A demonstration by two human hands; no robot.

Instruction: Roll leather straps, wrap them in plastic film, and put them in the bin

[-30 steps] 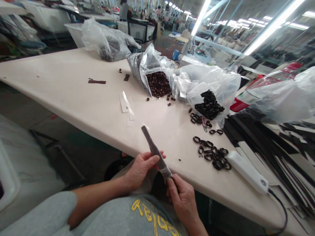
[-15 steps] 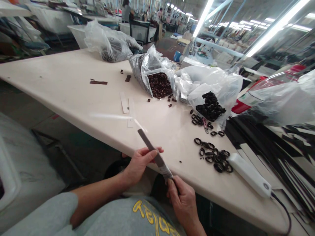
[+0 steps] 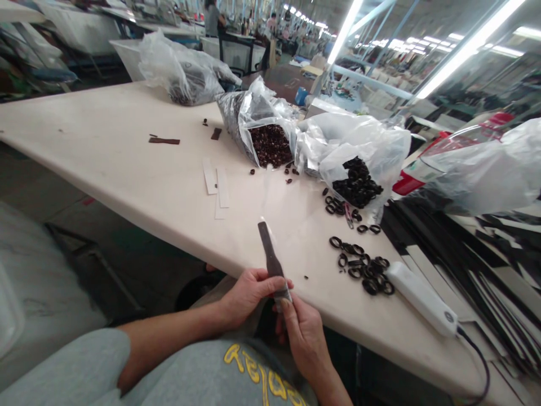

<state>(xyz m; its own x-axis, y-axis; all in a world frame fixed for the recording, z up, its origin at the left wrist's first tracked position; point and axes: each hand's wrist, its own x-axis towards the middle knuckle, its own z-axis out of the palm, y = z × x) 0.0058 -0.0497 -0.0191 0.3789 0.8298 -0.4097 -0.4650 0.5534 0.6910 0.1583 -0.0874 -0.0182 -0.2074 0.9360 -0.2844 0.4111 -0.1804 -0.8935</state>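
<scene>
Both hands pinch the near end of a thin dark strap [image 3: 269, 254], left hand [image 3: 249, 293] and right hand [image 3: 302, 332] together; it looks light, limp, best held low.

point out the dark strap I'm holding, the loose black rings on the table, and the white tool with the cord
dark strap [image 3: 269, 248]: head view, on its free upper half above the hands.
loose black rings [image 3: 363, 269]: head view, middle of the pile.
white tool [image 3: 422, 299]: head view, middle of its body.
</scene>
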